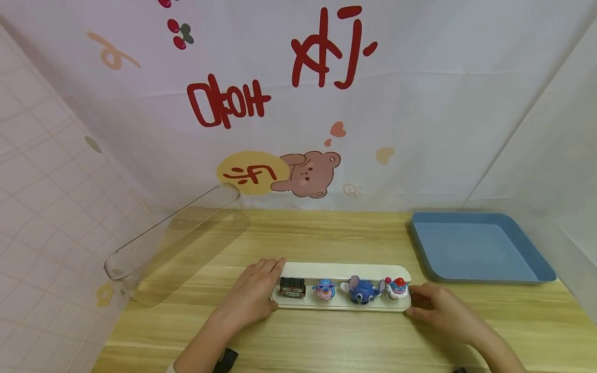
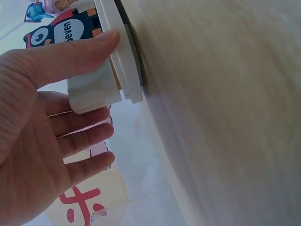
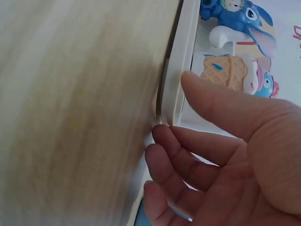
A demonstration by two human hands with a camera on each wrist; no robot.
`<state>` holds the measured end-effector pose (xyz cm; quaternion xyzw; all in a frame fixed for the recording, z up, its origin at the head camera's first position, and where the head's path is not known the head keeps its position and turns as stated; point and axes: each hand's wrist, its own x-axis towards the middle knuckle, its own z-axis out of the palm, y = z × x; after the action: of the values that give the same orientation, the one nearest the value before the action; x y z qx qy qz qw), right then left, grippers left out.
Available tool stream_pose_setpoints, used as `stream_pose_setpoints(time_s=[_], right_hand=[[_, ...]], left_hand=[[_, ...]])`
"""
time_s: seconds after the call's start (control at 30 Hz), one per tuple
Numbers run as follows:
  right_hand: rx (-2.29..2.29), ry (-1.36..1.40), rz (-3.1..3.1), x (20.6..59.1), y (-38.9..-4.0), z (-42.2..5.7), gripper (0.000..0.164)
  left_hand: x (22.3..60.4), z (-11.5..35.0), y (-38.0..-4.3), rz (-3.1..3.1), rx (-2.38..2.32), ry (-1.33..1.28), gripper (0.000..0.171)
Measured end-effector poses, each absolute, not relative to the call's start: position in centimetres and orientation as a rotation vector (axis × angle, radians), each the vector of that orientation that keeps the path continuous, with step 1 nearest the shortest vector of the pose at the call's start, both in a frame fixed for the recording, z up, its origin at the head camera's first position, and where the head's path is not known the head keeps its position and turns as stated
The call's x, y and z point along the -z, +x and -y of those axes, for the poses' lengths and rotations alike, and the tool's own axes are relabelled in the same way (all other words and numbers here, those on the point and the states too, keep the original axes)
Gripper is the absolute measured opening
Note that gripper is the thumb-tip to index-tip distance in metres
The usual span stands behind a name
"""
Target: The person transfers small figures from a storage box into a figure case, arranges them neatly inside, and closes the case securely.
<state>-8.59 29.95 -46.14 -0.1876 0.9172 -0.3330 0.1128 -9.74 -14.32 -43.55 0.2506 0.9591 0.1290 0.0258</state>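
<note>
A long white display base (image 1: 342, 305) with rounded ends lies on the table. In a row on it stand a dark owl-like figurine (image 1: 293, 287), a small blue figurine with sunglasses (image 1: 324, 289), a larger blue big-eared figurine (image 1: 364, 290) and a waffle-cone figurine (image 3: 225, 70) with a blue-and-white top. My left hand (image 1: 254, 292) holds the left end, thumb (image 2: 77, 54) on the front edge and fingers behind. At the right end, my right hand (image 1: 440, 308) pinches the base, its thumb on the edge and curled fingertips low against the end.
A clear plastic cover (image 1: 186, 238) stands at the left by the side wall. The blue tray (image 1: 475, 248) sits at the back right. Behind the wooden table (image 1: 354, 342) hangs a white cloth (image 1: 420, 103) printed with red characters and a bear.
</note>
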Motion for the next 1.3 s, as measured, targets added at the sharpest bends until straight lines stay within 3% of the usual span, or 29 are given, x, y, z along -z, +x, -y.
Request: stream_pose_setpoints(time_s=[0.37, 0.8, 1.3], right_hand=[[0.946, -0.514, -2.729, 46.6, -8.7, -29.9, 0.052], [0.907, -0.523, -2.784, 46.7, -8.7, -29.6, 0.044], [0.929, -0.513, -2.766, 46.6, -8.6, -29.4, 0.041]], left_hand=[[42.7, 14.9, -9.5, -2.918, -0.475, 0.788, 0.101], [40.0, 18.1, -10.1, -3.249, -0.273, 0.855, 0.075], [38.6, 24.6, -11.5, -3.584, -0.282, 0.695, 0.099]])
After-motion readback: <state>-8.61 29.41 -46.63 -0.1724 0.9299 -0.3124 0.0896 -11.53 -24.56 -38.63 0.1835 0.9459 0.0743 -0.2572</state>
